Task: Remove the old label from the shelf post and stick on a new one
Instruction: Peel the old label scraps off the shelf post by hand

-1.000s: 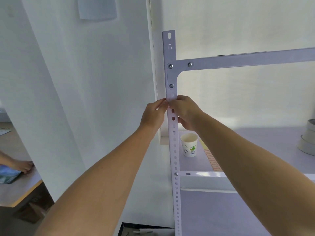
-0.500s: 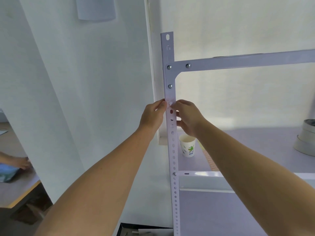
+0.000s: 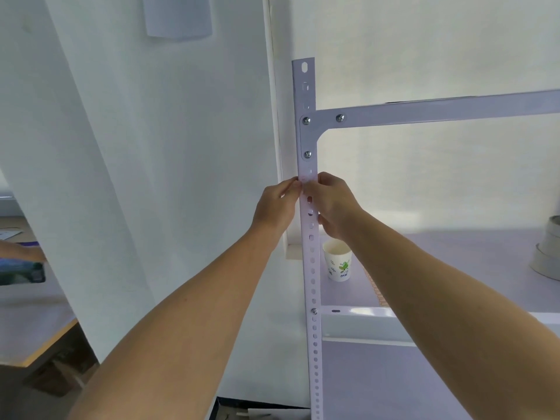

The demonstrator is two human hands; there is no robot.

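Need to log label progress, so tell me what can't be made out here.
Head view only:
Label: hidden or too pale where left hand and right hand meet on the post; old or new unclear.
Each grip: too small to read what it holds.
Rolls: cut by right edge.

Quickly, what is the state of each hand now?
Left hand: pinches the label on the shelf post.
Right hand: grips the shelf post at the label.

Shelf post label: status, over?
Left hand, right hand both pinching label on shelf post. Label faint. Paper cup behind, clear of hands.
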